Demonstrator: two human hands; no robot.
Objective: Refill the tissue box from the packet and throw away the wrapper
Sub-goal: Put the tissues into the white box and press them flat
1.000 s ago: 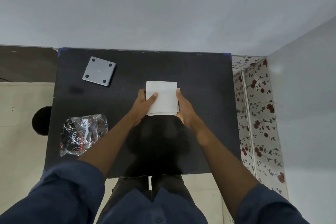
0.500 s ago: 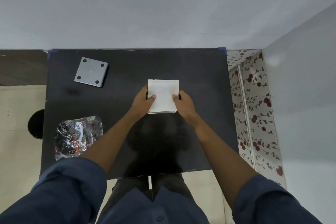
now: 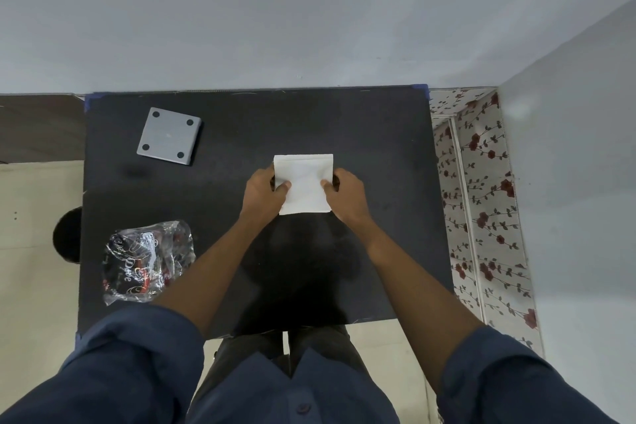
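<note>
A white square stack of tissues (image 3: 304,182) sits near the middle of the black table (image 3: 378,148). My left hand (image 3: 263,191) grips its left side, thumb on top. My right hand (image 3: 347,194) grips its right side, thumb on top as well. A grey square piece with four black dots (image 3: 168,136), apparently part of the tissue box, lies flat at the table's far left. The crumpled clear wrapper with black and red print (image 3: 146,262) rests near the table's front left edge, apart from both hands.
A grey wall runs behind the table and along the right. Floral-patterned covering (image 3: 481,203) fills the gap to the table's right. A dark round object (image 3: 67,237) sits on the pale floor left of the table.
My right thumb has come round onto the top of the tissue stack. Both hands stay on the stack in about the same place on the table.
</note>
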